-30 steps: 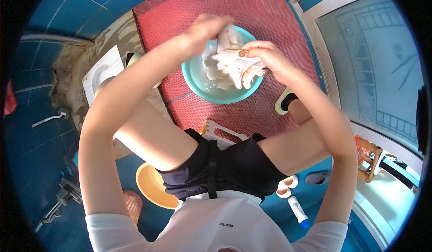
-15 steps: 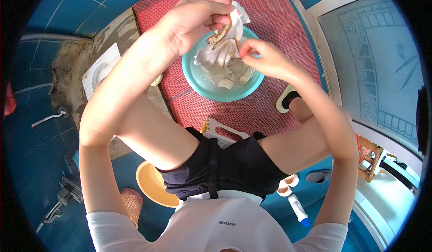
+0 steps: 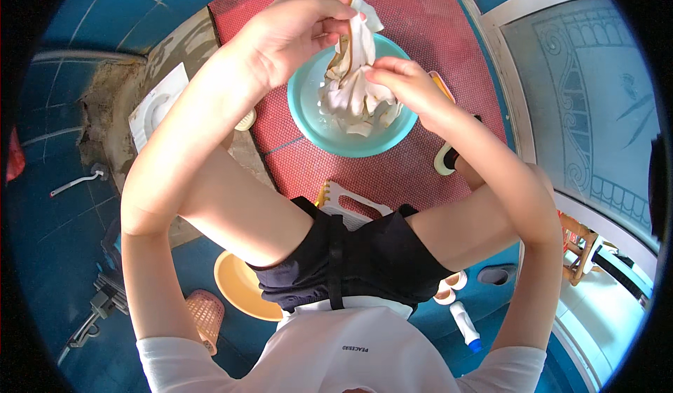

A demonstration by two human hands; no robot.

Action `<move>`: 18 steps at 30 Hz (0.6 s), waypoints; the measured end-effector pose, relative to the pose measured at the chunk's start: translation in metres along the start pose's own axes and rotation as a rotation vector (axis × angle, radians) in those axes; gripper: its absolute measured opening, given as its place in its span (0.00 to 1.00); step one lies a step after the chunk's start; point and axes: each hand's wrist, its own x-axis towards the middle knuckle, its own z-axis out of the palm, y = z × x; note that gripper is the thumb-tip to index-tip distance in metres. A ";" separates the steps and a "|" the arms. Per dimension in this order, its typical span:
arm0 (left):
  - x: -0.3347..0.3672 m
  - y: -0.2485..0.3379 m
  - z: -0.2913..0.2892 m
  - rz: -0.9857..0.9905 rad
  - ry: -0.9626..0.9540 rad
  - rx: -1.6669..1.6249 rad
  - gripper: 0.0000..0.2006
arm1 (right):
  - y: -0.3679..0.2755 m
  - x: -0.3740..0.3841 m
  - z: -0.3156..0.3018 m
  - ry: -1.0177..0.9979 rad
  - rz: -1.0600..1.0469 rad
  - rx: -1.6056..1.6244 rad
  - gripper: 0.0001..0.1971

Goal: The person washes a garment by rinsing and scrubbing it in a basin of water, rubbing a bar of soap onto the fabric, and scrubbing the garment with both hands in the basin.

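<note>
A wet white cloth with brown edging (image 3: 361,46) hangs in folds over a turquoise basin (image 3: 350,149). My left hand (image 3: 301,32) pinches its upper end above the far left rim. Lower down on the right, my right hand (image 3: 406,84) grips the same cloth between thumb and fingers, over the basin's right side. The cloth's bunched lower part hangs down toward the water, and I cannot tell how much is submerged. More pale fabric lies in the cloudy water below it.
The basin stands on a red mat (image 3: 280,161). Near my legs are a white plastic stool (image 3: 361,200), a yellow basin (image 3: 235,291), a pink basket (image 3: 205,316) and a white bottle with a blue cap (image 3: 463,323). A squat toilet (image 3: 158,112) lies left, a glass door (image 3: 582,98) right.
Both hands still hold the cloth. My right hand has moved slightly right and its hold has shifted. The cloth now hangs straighter, its bunched part gathered under the right fingers.
</note>
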 end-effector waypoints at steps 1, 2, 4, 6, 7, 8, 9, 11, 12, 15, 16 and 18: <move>0.000 0.001 -0.001 -0.019 -0.009 0.015 0.08 | -0.003 -0.002 0.002 -0.029 0.059 -0.055 0.16; 0.001 -0.001 -0.003 -0.020 -0.011 0.016 0.08 | -0.004 -0.003 0.003 -0.056 0.118 -0.111 0.18; 0.004 -0.006 -0.006 -0.045 -0.007 -0.029 0.09 | 0.006 0.000 0.001 -0.061 0.120 -0.114 0.18; 0.006 -0.009 -0.009 -0.046 -0.017 -0.006 0.09 | 0.008 0.002 0.003 -0.066 0.121 -0.116 0.18; 0.006 -0.010 -0.010 -0.047 -0.025 0.016 0.09 | 0.009 0.003 0.003 -0.033 0.160 -0.036 0.18; 0.004 -0.008 -0.007 -0.048 -0.026 0.019 0.09 | 0.008 0.003 0.003 -0.001 0.200 0.044 0.18; 0.001 -0.006 -0.004 -0.044 0.006 0.008 0.09 | 0.008 0.004 0.002 -0.002 0.199 0.046 0.18; -0.002 -0.001 0.000 -0.040 0.035 -0.001 0.10 | 0.008 0.004 -0.004 0.025 0.146 0.038 0.20; -0.002 0.001 0.001 -0.039 0.015 -0.015 0.10 | 0.008 0.004 -0.007 0.028 0.144 0.038 0.20; 0.000 0.002 -0.004 -0.044 -0.019 -0.015 0.10 | 0.011 0.007 -0.008 0.138 0.122 -0.012 0.19; 0.001 0.001 -0.006 -0.051 -0.037 -0.005 0.11 | 0.012 0.007 -0.006 0.174 0.062 -0.039 0.17; 0.001 0.000 -0.008 -0.045 -0.021 -0.007 0.11 | 0.016 0.005 -0.001 0.208 0.004 -0.065 0.15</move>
